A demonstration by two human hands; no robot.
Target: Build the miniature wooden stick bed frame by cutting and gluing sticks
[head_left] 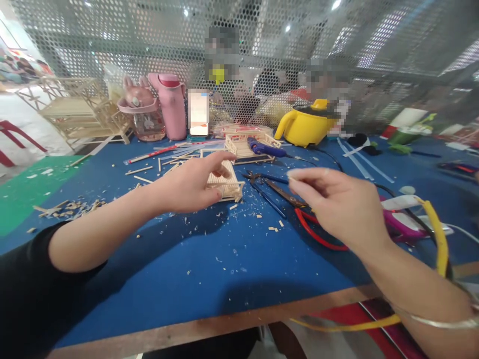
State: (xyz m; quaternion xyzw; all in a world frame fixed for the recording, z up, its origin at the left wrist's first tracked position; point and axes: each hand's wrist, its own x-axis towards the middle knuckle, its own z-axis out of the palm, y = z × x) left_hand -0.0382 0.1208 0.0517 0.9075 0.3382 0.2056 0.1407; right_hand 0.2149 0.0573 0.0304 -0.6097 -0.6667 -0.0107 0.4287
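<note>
No legible writing appears on any item. The left hand (194, 183) grips a small stick frame (227, 185), partly covering it. The right hand (337, 204) pinches closed above the red-handled pliers (299, 209); what it holds cannot be made out.

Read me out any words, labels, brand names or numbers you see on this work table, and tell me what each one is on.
None can be read.
Pink bottle: no lettering shows.
Bunny cup: printed figure only, no words.
Yellow kettle: plain.
Upright white card: blurred out.
</note>
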